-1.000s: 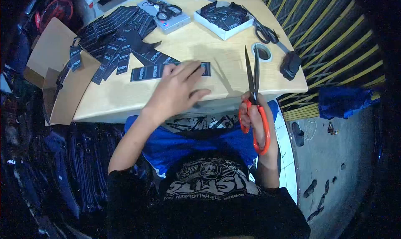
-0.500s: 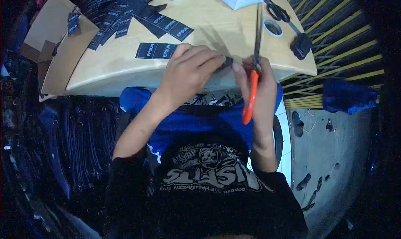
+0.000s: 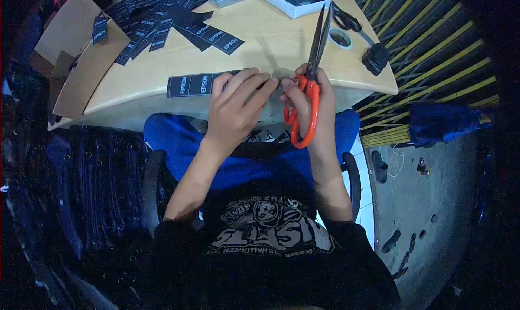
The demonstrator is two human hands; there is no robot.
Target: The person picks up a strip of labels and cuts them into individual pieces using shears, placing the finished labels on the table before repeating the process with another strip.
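Note:
My left hand (image 3: 238, 107) is closed, its fingers bent over the right end of a black strip of EPSON labels (image 3: 185, 87). That strip lies along the near edge of the table, and its far right end is hidden by the fingers. In my right hand (image 3: 320, 107) is a pair of scissors (image 3: 311, 90) with orange handles, blades pointing away from me and slightly apart at the tips. The thumb and fingertips of that hand come close to my left fingertips. Whether a small piece is pinched between them I cannot make out.
More label strips (image 3: 157, 25) are heaped at the back left, beside an open cardboard box (image 3: 100, 66). A white tray of dark pieces (image 3: 295, 9), a tape roll (image 3: 340, 38), black-handled scissors (image 3: 345, 20) and a dark bundle (image 3: 376, 59) sit toward the right.
The orange scissors have turned so both handle loops show and the blades lean slightly right. The label strip appears lower and further left, and both hands have shifted left in view.

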